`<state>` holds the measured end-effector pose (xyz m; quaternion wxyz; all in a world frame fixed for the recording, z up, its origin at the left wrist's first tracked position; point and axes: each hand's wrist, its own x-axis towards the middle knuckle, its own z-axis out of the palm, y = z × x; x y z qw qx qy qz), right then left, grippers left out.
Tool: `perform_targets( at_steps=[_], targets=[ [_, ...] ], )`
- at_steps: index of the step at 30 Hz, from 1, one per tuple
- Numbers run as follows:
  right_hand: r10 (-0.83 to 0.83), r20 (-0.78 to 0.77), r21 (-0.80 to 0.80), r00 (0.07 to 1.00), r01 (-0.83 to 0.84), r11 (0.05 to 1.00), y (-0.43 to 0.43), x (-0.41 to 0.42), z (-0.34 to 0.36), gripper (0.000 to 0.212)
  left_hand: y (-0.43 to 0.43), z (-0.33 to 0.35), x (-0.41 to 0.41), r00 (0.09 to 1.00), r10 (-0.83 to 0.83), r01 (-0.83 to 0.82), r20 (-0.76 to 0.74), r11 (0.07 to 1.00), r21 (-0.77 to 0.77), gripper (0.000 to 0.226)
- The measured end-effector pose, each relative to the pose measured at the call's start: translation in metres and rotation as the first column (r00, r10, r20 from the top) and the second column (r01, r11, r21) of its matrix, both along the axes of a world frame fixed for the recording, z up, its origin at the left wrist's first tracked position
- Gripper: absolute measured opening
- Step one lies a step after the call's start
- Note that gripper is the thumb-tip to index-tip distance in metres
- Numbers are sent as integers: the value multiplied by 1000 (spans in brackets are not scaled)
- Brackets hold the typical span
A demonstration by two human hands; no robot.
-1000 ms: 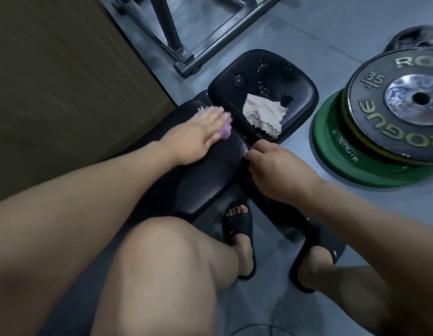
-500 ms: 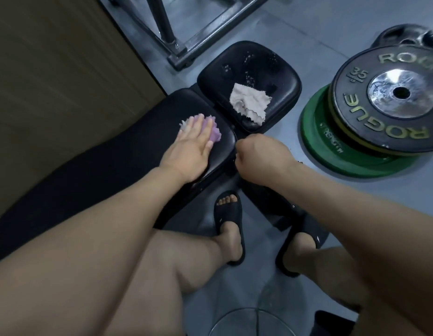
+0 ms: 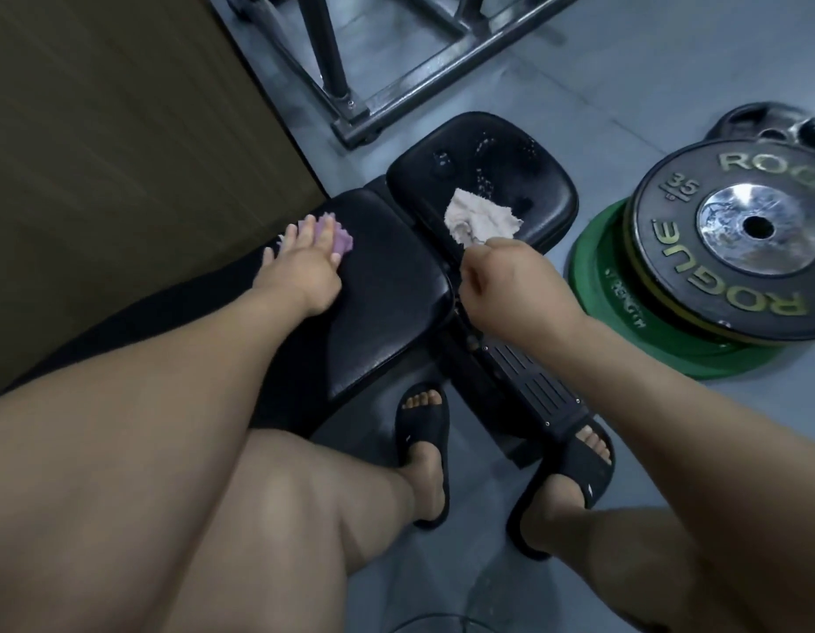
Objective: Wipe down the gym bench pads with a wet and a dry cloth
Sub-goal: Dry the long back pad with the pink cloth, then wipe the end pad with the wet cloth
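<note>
The black bench has a long back pad point(image 3: 387, 303) and a smaller seat pad point(image 3: 510, 166) speckled with droplets. My left hand point(image 3: 300, 271) presses flat on a purple cloth point(image 3: 342, 240) at the far left part of the back pad, fingers straight. A beige cloth point(image 3: 478, 217) lies bunched on the near edge of the seat pad. My right hand point(image 3: 510, 281) is curled just below it, its knuckles meeting the cloth's near corner; it seems to pinch that corner, but the fingertips are hidden.
A brown wall panel point(image 3: 122, 153) runs along the bench's left side. A steel rack base point(image 3: 423, 79) stands behind the seat pad. Stacked weight plates point(image 3: 734, 249) lie on the floor at right. My feet in black slides point(image 3: 423, 431) stand beside the bench frame point(image 3: 524, 381).
My left hand slid the purple cloth leftwards across the back pad. My right hand left the gap between the pads and rose to the beige cloth, which now looks bunched.
</note>
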<state>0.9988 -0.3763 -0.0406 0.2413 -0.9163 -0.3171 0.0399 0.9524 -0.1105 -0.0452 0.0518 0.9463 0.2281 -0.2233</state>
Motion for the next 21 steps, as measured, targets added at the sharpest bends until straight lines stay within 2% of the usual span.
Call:
perform_targets(
  at_steps=[2, 4, 6, 8, 11, 13, 17, 21],
  targets=[
    [-43, 66, 65, 997, 38, 997, 3, 9, -3, 10, 0, 9, 9, 999, 22, -20, -34, 998, 56, 65],
    [-100, 142, 108, 985, 85, 991, 8, 19, -7, 4, -12, 16, 19, 999, -26, 24, 22, 995, 93, 66],
    [-166, 186, 75, 969, 154, 985, 12, 30, -13, 15, -31, 17, 26, 988, -95, 85, 124, 993, 80, 66],
    [-204, 189, -11, 961, 210, 978, 14, 39, -17, 28, -51, 12, 32, 966, -129, 135, 224, 991, -10, 65],
    [-146, 112, -131, 983, 160, 978, 12, 48, -23, 33, -73, 2, 36, 944, -73, 125, 322, 982, -145, 62],
    [-110, 37, -87, 993, 112, 990, 10, 50, -23, 22, -80, -8, 36, 940, -40, 99, 340, 982, -161, 62],
    [-263, -92, 90, 960, 271, 958, -3, 55, -6, 10, -91, -33, 31, 924, -7, 55, 382, 992, -117, 59],
    [-299, -80, 112, 951, 306, 945, -19, 53, 3, 7, -99, -49, 24, 871, -27, 23, 491, 1000, 14, 59]
  ],
)
